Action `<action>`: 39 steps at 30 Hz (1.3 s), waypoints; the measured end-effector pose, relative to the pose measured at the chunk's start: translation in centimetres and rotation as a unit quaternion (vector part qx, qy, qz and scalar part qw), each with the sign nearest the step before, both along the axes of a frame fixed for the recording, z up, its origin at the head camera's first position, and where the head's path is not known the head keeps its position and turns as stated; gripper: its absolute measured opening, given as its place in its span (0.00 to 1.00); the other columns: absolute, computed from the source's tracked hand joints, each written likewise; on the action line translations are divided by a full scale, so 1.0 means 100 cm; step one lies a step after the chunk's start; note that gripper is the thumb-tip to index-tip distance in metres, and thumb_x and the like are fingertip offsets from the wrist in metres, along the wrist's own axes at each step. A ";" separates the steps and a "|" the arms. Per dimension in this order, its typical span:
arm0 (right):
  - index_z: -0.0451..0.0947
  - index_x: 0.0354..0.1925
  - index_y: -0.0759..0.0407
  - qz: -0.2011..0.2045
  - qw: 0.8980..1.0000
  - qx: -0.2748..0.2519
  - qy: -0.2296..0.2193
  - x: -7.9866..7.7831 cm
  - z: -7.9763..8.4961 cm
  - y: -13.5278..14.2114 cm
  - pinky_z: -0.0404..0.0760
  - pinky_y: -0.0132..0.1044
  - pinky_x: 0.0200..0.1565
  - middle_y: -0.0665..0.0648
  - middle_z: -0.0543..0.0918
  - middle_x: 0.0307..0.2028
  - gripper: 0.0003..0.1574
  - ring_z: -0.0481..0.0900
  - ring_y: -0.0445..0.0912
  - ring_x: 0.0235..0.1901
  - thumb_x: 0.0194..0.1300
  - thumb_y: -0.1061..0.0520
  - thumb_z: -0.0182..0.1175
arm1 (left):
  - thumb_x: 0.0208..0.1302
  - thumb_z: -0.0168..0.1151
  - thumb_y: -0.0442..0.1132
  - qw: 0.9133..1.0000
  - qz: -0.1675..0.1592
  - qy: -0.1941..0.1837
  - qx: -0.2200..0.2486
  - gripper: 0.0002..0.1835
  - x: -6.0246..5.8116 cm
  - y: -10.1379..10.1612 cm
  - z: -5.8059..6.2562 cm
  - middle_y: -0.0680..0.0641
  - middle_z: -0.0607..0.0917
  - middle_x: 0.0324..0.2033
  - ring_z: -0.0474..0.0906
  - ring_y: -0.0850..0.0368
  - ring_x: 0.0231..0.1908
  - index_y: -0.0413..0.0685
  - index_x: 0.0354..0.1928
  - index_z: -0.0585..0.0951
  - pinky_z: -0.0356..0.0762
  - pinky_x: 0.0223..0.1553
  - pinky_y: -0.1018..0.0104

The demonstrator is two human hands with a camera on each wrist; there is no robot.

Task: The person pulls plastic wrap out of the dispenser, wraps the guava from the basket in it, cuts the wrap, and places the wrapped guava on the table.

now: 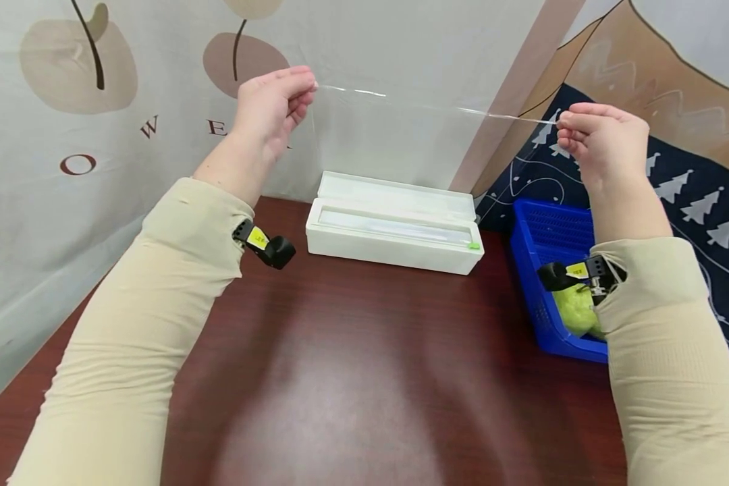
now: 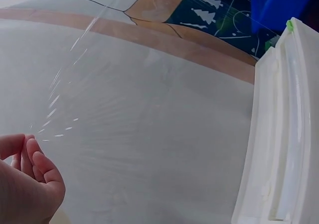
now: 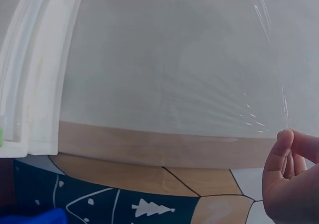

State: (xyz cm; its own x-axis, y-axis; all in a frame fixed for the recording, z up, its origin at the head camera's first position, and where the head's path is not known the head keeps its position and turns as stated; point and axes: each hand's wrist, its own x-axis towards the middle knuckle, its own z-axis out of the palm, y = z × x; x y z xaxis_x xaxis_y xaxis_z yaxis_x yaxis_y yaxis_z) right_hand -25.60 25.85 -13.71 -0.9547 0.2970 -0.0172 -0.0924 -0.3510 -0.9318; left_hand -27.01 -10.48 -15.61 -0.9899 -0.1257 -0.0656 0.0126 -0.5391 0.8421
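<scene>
Cream-sleeved left hand (image 1: pixel 273 111), above and left of the white box (image 1: pixel 395 248): thumb and fingertips pinching one end of the clear film (image 1: pixel 504 116).
Clear film, strung above the box; upper edge taut, presumably spread so it does not cling to itself; lower limit indistinct.
White box, on the red-brown worktop (image 1: pixel 352 391); lid (image 1: pixel 395 192) tipped back, probably for access to the long recess; green piece (image 1: pixel 474 246) at the right end.
Right hand (image 1: pixel 607 142), above and right of the box: thumb and fingertips pinching the film's other end.
Blue basket (image 1: pixel 525 277), right of the box: green fruit (image 1: pixel 574 312) inside, likely so it cannot roll.
Writing: backdrop cloth (image 1: pixel 176 182), left of and behind the box, letters O, W, E legible; wrist cameras (image 1: pixel 276 252), either side of the box, yellow labels unreadable. Box: no brand legible.
</scene>
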 end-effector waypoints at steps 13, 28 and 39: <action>0.83 0.35 0.66 0.081 0.994 0.068 0.018 0.011 0.000 0.012 0.82 0.28 0.32 0.57 0.81 0.28 0.07 0.78 0.45 0.25 0.55 0.67 0.64 | 0.57 0.63 0.28 0.987 -0.029 0.087 -0.133 0.07 0.014 -0.011 -0.001 0.52 0.81 0.29 0.75 0.62 0.31 0.41 0.39 0.83 0.73 0.35 0.76; 0.85 0.31 0.51 0.037 0.911 0.407 0.060 0.025 -0.019 0.001 0.78 0.19 0.41 0.42 0.82 0.27 0.02 0.81 0.34 0.26 0.57 0.56 0.66 | 0.61 0.61 0.40 0.758 0.024 0.197 -0.621 0.11 0.024 -0.017 -0.021 0.57 0.76 0.31 0.70 0.67 0.32 0.44 0.43 0.84 0.67 0.37 0.76; 0.77 0.37 0.59 0.089 0.927 0.352 0.097 0.023 -0.016 0.005 0.71 0.21 0.55 0.45 0.84 0.38 0.12 0.79 0.37 0.45 0.60 0.52 0.62 | 0.64 0.58 0.41 0.735 0.065 0.258 -0.623 0.10 0.022 -0.015 -0.019 0.58 0.65 0.37 0.61 0.60 0.42 0.40 0.37 0.81 0.61 0.46 0.69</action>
State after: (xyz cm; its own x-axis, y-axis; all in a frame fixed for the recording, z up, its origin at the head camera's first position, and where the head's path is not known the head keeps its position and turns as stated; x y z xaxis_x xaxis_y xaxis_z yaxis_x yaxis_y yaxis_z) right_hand -23.27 26.38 -15.28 -0.9544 0.0076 0.2985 -0.2813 0.3121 -0.9074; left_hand -24.84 -11.96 -17.47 -0.8167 0.1348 0.5611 0.4874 0.6818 0.5456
